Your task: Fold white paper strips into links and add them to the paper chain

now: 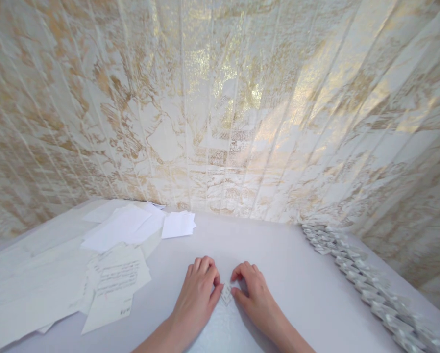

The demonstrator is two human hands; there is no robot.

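Note:
A small folded piece of paper [226, 294] with dark printed or written marks lies between my two hands, low in the middle of the head view. My left hand [200, 289] has its fingers curled, and its thumb and forefinger close at the paper's left edge. From the other side my right hand [255, 291] touches the right edge with its thumb tip, the forefinger bent just above. Both hands rest low over the white table. Exactly how the fingertips pinch the paper is too small to make out fully.
To the left, large white sheets [29, 284] lie overlapped with handwritten slips [119, 277]. A small stack of blank paper [178, 224] sits at the back. Along the right edge runs a long chain of folded paper pieces [367, 284]. A gold-patterned curtain [220, 122] hangs behind the table [297, 274].

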